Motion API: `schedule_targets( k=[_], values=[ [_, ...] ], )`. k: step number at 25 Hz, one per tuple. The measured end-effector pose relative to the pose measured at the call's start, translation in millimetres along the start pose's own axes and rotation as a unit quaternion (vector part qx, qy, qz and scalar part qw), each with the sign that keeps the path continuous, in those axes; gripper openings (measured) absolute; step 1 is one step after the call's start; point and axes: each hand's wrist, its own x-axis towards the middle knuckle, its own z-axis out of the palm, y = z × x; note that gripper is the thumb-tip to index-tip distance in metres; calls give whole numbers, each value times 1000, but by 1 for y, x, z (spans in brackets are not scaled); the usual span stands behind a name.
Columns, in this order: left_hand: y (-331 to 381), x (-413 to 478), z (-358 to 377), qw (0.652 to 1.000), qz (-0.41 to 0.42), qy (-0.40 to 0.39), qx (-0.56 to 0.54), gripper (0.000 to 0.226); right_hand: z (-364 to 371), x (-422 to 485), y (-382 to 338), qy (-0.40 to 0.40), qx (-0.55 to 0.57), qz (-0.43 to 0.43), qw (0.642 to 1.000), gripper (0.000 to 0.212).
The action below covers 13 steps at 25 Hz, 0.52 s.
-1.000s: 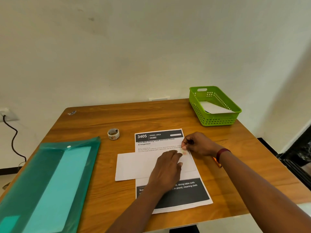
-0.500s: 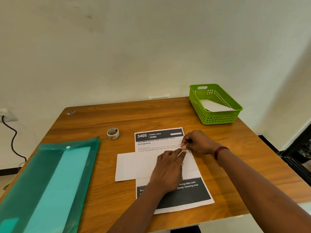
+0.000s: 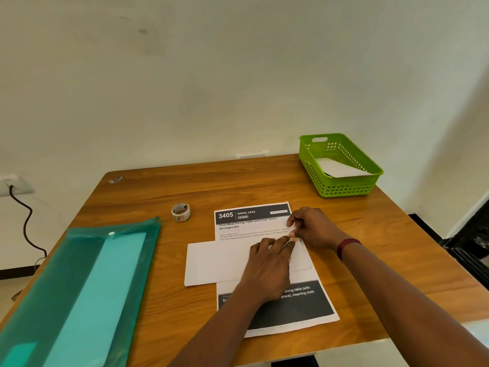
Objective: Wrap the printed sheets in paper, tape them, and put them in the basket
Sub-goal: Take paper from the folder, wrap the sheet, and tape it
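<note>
Atop printed sheet [image 3: 254, 217], white paper [image 3: 217, 260]: left grip [image 3: 267, 268] flat, pressing it; right grip [image 3: 315, 229] pinching tape [image 3: 294, 238] at edge.

Printed sheet [image 3: 251, 226] flat, white paper [image 3: 217, 263] laid across its middle; tape roll [image 3: 181, 212] beside; green basket [image 3: 341, 188] well apart

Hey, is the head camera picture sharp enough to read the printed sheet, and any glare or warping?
Head view: headings on the white printed sheet read clearly, small body text is too soft; light is even, shadows faint, no harsh glare on the brown wooden table; the wide-angle lens splays the table's edges.
</note>
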Motion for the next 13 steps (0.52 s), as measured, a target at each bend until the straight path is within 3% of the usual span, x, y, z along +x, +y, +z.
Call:
schedule_targets(
  k=[9,13],
  values=[
    [1,1,-3,1000,-9,-25,-2,54,15,-10,3,105,43,42,993,14],
    [1,2,-4,999,-17,-28,-9,52,28,-33,10,111,-23,-18,993,20]
  ],
)
